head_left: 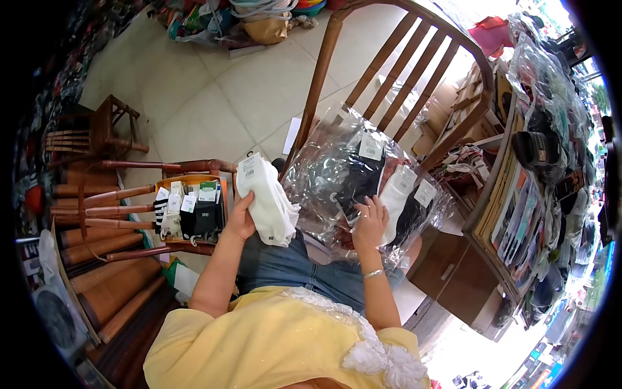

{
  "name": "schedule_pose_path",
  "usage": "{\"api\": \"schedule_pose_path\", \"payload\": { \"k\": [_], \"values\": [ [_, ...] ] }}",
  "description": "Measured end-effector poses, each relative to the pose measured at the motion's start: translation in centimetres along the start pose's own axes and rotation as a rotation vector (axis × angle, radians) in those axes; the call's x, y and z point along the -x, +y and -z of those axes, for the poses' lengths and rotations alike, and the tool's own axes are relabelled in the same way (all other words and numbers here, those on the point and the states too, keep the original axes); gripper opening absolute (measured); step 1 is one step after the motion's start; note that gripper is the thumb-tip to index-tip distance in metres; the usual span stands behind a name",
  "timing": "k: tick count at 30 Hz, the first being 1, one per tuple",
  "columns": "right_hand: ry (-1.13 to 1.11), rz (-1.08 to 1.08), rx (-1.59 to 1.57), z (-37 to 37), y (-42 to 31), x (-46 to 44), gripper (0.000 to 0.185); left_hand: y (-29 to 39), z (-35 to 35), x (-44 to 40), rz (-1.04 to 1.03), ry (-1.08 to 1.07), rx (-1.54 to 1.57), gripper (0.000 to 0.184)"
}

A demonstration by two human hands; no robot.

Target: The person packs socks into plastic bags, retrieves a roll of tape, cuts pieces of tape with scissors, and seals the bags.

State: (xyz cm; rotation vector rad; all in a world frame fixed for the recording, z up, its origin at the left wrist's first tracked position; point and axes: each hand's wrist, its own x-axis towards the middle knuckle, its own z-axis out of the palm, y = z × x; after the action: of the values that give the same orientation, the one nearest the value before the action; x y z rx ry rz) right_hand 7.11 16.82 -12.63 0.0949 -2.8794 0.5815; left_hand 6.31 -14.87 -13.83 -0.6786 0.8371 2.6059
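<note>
White socks (269, 206), a flat stack with a label at the far end, stand out in the head view, held up over the lap beside the clear plastic bag (314, 165). The left hand (240, 219) has its fingers closed on the stack's outer edge, thumb across the top. The right hand (371, 223) rests at the bag with fingers loosely spread over dark socks (364, 180) and white paired socks (396, 193); whether it pinches anything, I cannot tell. A firm grip through the whole stack should stop the loose, fanned edge from slipping; the right fingers would do best to lift film and socks separately, since thin plastic can cling.

For edges, the slatted wooden chair (408, 31) stands just past the bag, so forward reach is limited. To the left, the box of socks (189, 179) sits between bamboo rails (194, 166) that could catch a low wrist. The loaded table (476, 217) bounds the right. Open floor (201, 107) lies ahead to the left.
</note>
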Motion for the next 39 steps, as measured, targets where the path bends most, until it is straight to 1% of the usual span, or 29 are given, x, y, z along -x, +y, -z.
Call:
{"api": "schedule_pose_path", "payload": {
  "k": [3, 5, 6, 8, 9, 10, 11, 12, 14, 15, 16, 18, 19, 20, 21, 22, 23, 24, 25, 26, 27, 29, 31, 32, 34, 35, 36, 37, 39],
  "values": [
    [0.071, 0.033, 0.079, 0.9, -1.6, 1.1, 0.033, 0.1, -0.1, 0.4, 0.0, 0.003, -0.008, 0.045],
    [-0.067, 0.023, 0.067, 2.6, -3.9, 2.2, 0.041, 0.6, -0.6, 1.0, -0.025, 0.006, -0.021, 0.045],
    [-0.07, 0.032, 0.061, 3.4, -4.2, 3.2, 0.041, 1.1, -1.2, 1.6, -0.014, -0.02, -0.039, 0.046],
    [-0.403, 0.207, -0.502, 4.1, -5.2, 4.7, 0.054, 2.2, -2.1, 3.2, -0.031, -0.021, -0.054, 0.047],
    [-0.417, 0.224, -0.515, 4.5, -6.1, 4.6, 0.054, 2.4, -2.7, 3.9, -0.06, -0.024, -0.155, 0.047],
    [-0.427, 0.127, -0.738, 5.0, -7.1, 4.5, 0.066, 2.5, -3.3, 4.6, -0.08, -0.029, -0.256, 0.048],
    [-0.431, 0.02, -0.954, 5.2, -7.8, 4.6, 0.079, 2.5, -3.8, 5.3, -0.031, -0.06, -0.261, 0.045],
    [-0.434, 0.021, -0.955, 4.9, -8.5, 4.1, 0.079, 2.2, -4.5, 5.7, -0.032, -0.056, -0.26, 0.045],
    [-0.359, -0.084, -1.361, 4.2, -9.5, 1.7, 0.102, 1.1, -6.1, 6.4, 0.036, -0.208, -0.386, 0.035],
    [-0.431, -0.063, -1.374, 3.7, -9.5, 0.9, 0.113, 0.5, -6.9, 6.6, 0.031, -0.258, -0.445, 0.035],
    [-0.513, -0.131, -1.468, 3.9, -9.7, 0.6, 0.109, 0.0, -7.7, 6.7, 0.035, -0.265, -0.444, 0.035],
    [-0.644, -0.218, -1.526, 4.2, -9.7, 1.3, 0.088, -1.1, -9.0, 6.7, -0.081, -0.313, -0.665, 0.035],
    [-0.641, -0.223, -1.519, 4.0, -9.5, 1.7, 0.088, -1.2, -9.6, 6.6, -0.038, -0.32, -0.718, 0.037],
    [-0.587, -0.241, -1.398, 3.8, -9.2, 2.2, 0.074, -1.6, -9.8, 6.3, -0.032, -0.325, -0.712, 0.037],
    [-0.535, -0.257, -1.276, 3.7, -8.9, 2.7, 0.061, -1.9, -9.8, 6.0, -0.148, -0.388, -0.862, 0.039],
    [-0.533, -0.266, -1.269, 4.1, -8.5, 3.3, 0.061, -2.3, -9.8, 5.6, -0.266, -0.451, -1.011, 0.042],
    [-0.518, -0.386, -1.356, 4.9, -8.2, 3.9, 0.053, -2.0, -8.6, 4.6, -0.416, -0.522, -1.32, 0.051],
    [-0.496, -0.507, -1.443, 5.5, -7.7, 4.6, 0.046, -1.2, -8.7, 4.1, -0.407, -0.533, -1.316, 0.051],
    [-0.53, -0.514, -1.468, 6.1, -6.6, 5.2, 0.046, -0.4, -9.0, 3.6, -0.489, -0.522, -1.496, 0.056],
    [-0.617, -0.586, -1.492, 6.4, -5.1, 5.8, 0.047, 0.2, -9.3, 2.9, -0.575, -0.51, -1.675, 0.063],
    [-0.67, -0.648, -1.527, 7.1, -4.1, 6.1, 0.049, 0.5, -9.4, 2.2, -0.573, -0.526, -1.672, 0.063],
    [-0.717, -0.721, -1.563, 8.8, -2.6, 6.7, 0.052, 0.3, -9.0, 0.7, -0.856, -0.416, -2.094, 0.072],
    [-0.981, -0.777, -1.601, 10.3, -2.1, 6.9, 0.059, -0.2, -8.3, -0.9, -0.869, -0.437, -2.124, 0.073],
    [-0.977, -0.785, -1.608, 10.0, -2.1, 7.0, 0.059, -0.4, -7.9, -1.6, -0.886, -0.45, -2.155, 0.075],
    [-1.192, -0.701, -1.733, 9.1, -1.9, 7.2, 0.062, -1.0, -7.0, -3.1, -0.923, -0.475, -2.199, 0.072],
    [-1.217, -0.778, -1.758, 8.7, -2.4, 7.5, 0.06, -1.2, -7.1, -3.8, -1.014, -0.506, -2.179, 0.071],
    [-1.21, -0.78, -1.763, 8.2, -2.8, 7.5, 0.06, -1.3, -7.0, -4.2, -1.108, -0.533, -2.156, 0.071],
    [-1.244, -0.825, -1.768, 7.5, -3.1, 7.5, 0.059, -1.3, -6.9, -4.3, -1.108, -0.538, -2.159, 0.071],
    [-1.266, -0.887, -1.782, 6.2, -3.7, 7.5, 0.058, -0.9, -8.9, -3.4, -0.906, -0.596, -2.193, 0.068]
  ]
}}
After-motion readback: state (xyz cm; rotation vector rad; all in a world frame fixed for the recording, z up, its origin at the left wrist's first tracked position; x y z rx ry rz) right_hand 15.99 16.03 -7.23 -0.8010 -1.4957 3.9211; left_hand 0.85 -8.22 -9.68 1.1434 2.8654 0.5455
